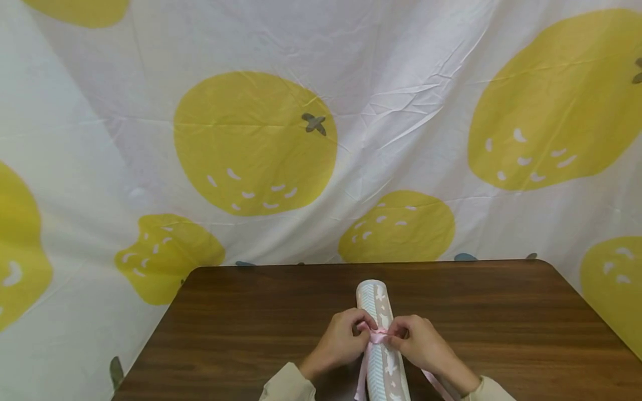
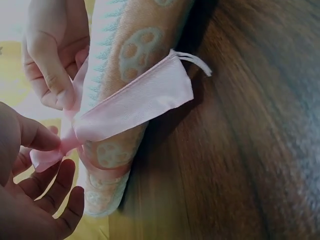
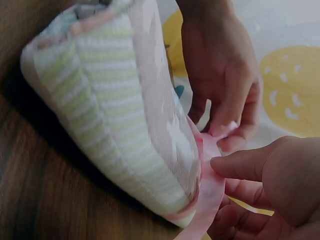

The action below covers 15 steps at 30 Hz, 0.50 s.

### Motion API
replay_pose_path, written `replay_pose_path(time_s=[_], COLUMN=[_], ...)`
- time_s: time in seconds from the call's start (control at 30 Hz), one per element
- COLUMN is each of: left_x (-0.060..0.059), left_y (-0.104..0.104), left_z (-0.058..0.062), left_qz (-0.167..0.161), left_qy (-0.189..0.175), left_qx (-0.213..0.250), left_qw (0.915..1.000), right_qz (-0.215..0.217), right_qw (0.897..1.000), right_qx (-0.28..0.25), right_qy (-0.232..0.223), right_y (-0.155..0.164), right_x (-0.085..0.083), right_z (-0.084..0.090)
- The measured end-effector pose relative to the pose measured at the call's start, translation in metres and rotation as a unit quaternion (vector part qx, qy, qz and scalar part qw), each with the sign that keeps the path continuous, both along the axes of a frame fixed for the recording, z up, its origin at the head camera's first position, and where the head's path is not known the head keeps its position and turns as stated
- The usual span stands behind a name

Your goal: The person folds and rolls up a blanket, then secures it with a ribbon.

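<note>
A rolled towel (image 1: 373, 295) with striped and pale animal-patterned bands lies lengthwise on the table. Around its middle runs a pink satin ribbon (image 1: 378, 338), crossed on top. My left hand (image 1: 343, 337) pinches one part of the ribbon between thumb and fingers, as the left wrist view shows. On the other side my right hand (image 1: 421, 342) grips another part, its thumb (image 3: 237, 165) pressed on the band. One ribbon tail (image 2: 140, 102) lies across the roll and ends in a frayed thread. Fingertips hide part of the crossing.
The dark wood-grain table (image 1: 271, 312) has rounded far corners. Behind it hangs a white cloth (image 1: 281, 44) printed with big yellow fruit. Ribbon tails trail toward the near edge on both sides of the roll.
</note>
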State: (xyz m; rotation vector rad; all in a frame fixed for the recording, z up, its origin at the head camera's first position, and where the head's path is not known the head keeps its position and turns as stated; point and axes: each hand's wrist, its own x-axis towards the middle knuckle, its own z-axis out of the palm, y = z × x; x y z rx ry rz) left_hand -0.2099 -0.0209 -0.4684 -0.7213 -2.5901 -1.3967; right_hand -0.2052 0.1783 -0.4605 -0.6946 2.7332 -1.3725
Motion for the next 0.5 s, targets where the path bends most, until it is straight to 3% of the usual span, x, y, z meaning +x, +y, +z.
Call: replay_pose_path(time_s=[0.33,0.5], left_x=[0.0012,0.004], left_y=[-0.0004,0.0013], left_z=[-0.0047,-0.0072], left_qz=[-0.019,0.0], left_qy=[0.059,0.098], left_qx=[-0.067,-0.115], left_qw=[0.9958,0.9886], right_qz=[-0.022,-0.016], right_qw=[1.0,1.0], right_qx=[0.012,0.005], right_qy=[0.003,-0.013], right_y=[0.008,0.0079], right_x=[-0.004,-0.0031], right_z=[-0.0046,-0.005])
